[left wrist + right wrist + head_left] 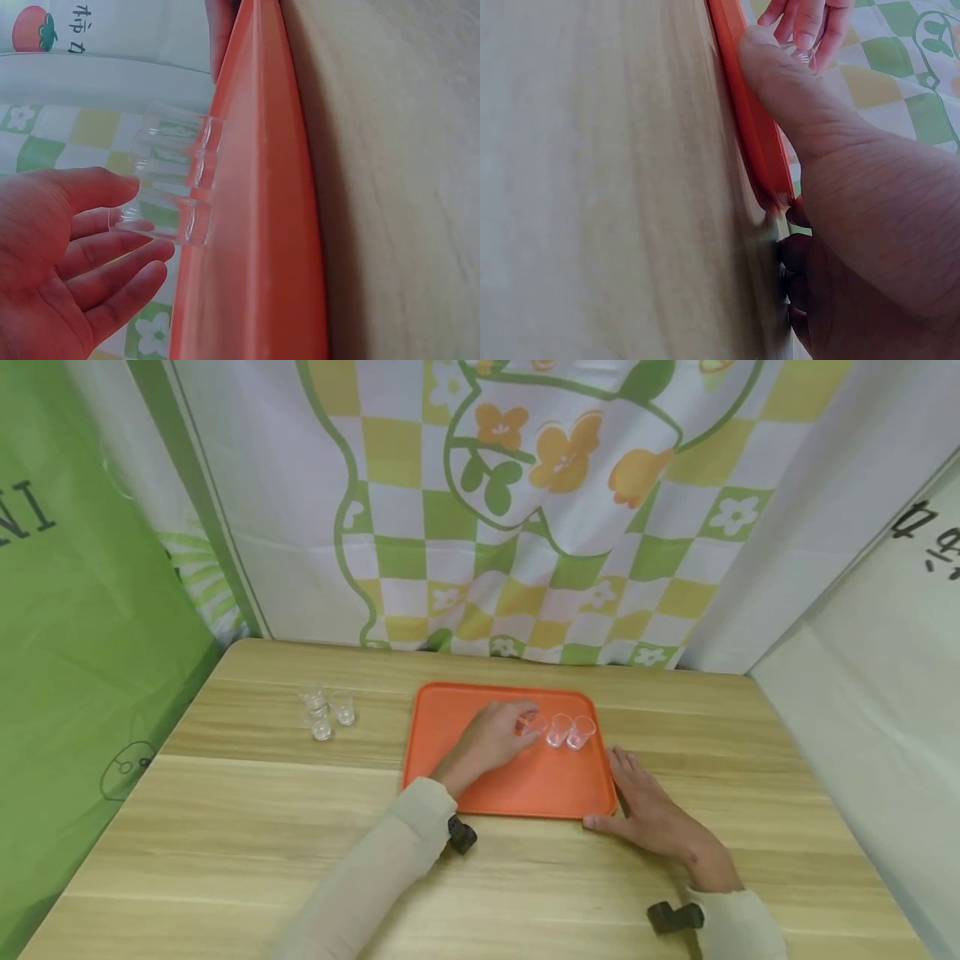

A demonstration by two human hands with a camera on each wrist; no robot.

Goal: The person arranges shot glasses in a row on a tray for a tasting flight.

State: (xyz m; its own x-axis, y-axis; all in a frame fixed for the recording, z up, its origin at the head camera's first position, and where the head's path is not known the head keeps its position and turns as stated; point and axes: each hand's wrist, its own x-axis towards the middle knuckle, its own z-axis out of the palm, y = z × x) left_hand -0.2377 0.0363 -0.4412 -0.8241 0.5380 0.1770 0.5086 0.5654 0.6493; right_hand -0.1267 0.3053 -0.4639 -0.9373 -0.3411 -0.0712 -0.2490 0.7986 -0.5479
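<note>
Clear cups [557, 737], flared, upright, on orange tray [536, 789]

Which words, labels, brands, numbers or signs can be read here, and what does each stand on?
"NI" on the green hanging, left, cut by the frame edge.
Black characters on the white hanging, right: cut off, too unclear to quote.
Characters beside the tomato drawing, left wrist view: too blurred to quote surely.
Cups and tray: no lettering visible.

Head view looks down; close, seemingly sideways wrist views share tray [283, 217].
</note>
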